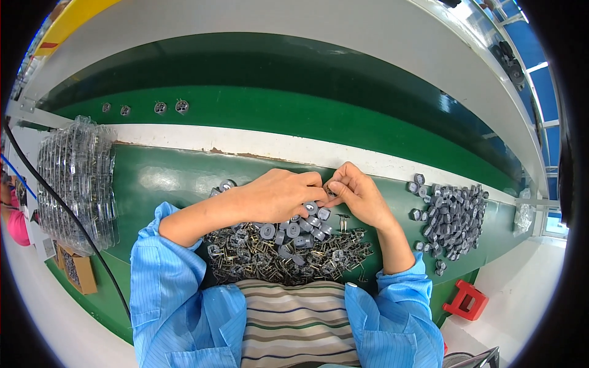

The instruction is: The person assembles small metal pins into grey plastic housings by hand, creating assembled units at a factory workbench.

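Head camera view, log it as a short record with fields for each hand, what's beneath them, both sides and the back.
Left hand: fingertips close to the right's; any hold hidden
Right hand: thumb and fingers pinching a small part, mostly hidden
Beneath: grey round pieces on a heap of pinned parts
Left side: stack of clear plastic trays
Right side: grey pile
Back: four small round parts on a green strip

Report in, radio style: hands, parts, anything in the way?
Right hand pinching a small part, details unclear. Left hand alongside, grip unclear. Grey round pieces and pinned metal parts heaped below. Left forearm partly blocks view.
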The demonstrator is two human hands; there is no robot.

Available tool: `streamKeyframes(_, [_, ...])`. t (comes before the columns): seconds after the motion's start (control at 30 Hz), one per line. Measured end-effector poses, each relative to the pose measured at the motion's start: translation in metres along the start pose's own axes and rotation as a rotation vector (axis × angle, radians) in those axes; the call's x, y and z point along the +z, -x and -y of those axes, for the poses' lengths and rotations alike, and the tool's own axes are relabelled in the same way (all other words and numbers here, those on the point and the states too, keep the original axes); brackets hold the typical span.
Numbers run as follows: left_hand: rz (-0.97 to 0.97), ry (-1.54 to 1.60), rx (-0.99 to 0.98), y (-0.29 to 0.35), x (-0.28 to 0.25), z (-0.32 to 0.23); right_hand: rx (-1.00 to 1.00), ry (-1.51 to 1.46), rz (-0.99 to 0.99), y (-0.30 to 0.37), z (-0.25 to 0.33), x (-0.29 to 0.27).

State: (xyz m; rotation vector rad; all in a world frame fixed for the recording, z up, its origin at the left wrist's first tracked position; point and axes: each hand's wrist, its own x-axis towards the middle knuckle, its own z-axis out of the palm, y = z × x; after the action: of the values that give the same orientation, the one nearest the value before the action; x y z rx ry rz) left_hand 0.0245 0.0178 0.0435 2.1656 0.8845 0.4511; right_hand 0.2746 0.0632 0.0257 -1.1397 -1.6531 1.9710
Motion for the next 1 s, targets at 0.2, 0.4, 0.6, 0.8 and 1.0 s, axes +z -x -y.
streamKeyframes(0.2, [-0.179,-0.105,-0.046,0.001,-0.001,0.015,-0.221,-0.184,-0.123,-0.009,-0.009,0.000])
streamKeyframes(0.4, [-0.350,-0.189,-0.157,-0.003,-0.008,0.019,-0.284,0.384,-0.261,-0.010,-0.007,0.001])
streamKeyframes(0.6, [-0.308,-0.152,-0.212,-0.002,0.004,0.019,-0.575,0.687,-0.328,-0.022,-0.002,0.020])
streamKeyframes(0.8, [-0.325,-0.199,-0.177,-0.004,0.006,0.016,-0.771,0.859,-0.325,-0.023,-0.004,0.020])
streamKeyframes(1.0, [-0.283,-0.143,-0.187,-0.007,0.007,0.017,-0.684,0.860,-0.260,-0.023,0.003,0.023])
